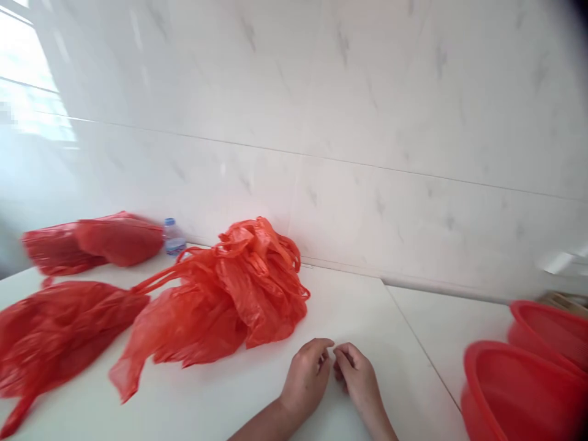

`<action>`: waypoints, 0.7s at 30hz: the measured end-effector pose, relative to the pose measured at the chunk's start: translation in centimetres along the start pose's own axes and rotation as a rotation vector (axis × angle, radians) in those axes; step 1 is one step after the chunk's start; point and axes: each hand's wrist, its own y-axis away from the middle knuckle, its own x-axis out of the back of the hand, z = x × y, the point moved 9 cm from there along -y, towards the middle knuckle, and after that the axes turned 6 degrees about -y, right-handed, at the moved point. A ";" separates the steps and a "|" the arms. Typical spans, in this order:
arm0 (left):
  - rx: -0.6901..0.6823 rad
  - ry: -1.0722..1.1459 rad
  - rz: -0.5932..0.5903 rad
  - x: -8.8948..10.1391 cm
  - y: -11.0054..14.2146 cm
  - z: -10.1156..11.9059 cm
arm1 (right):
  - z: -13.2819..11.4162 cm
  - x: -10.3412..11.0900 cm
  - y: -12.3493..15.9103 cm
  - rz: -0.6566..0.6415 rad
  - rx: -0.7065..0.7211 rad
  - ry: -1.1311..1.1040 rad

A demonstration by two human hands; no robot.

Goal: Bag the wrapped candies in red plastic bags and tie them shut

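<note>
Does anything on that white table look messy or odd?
Nothing appears spilled or damaged. The messiest sight is the heap of red plastic bags, left of centre, crumpled, with loose handles sticking out. The lone bottle near the wall may look odd among bags.

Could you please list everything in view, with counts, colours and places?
bag heap: one, count of bags unclear, orange-red, centre
front bag: at least one, red, left
back bags: count unclear, red, back left
bottle: one, clear with blue cap, by the wall
basins: two, red, right
brownish thing: one, unclear, behind the basins
white thing: one, blurred, far right
tabletop: white, seam at right
wall: one, pale, grey-marked, behind
window: one, bright, upper left
left hand: one, front centre
right hand: one, beside it
</note>
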 end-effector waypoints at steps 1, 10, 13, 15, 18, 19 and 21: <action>-0.077 -0.052 0.070 1.4 0.0 0.9 | 0.3 0.0 -0.1 -0.006 -0.021 0.004; -0.124 -0.633 0.613 17.1 -6.0 6.1 | 1.5 -0.2 -0.7 -0.036 -0.094 -0.010; 0.059 -0.490 0.492 20.2 -10.6 4.7 | 1.0 -0.2 -0.6 -0.042 -0.085 0.006; 0.089 -0.428 0.455 21.8 -13.2 4.1 | 0.8 -0.3 -0.4 -0.046 -0.075 0.011; 0.128 -0.295 0.448 23.9 -16.0 3.0 | 0.6 -0.3 -0.4 -0.051 -0.041 -0.005; 0.129 -0.233 0.467 24.6 -16.7 2.8 | 0.7 -0.3 -0.4 -0.050 -0.033 -0.017; 0.101 -0.077 0.533 26.1 -17.4 3.0 | 0.9 -0.2 -0.5 -0.045 -0.028 -0.050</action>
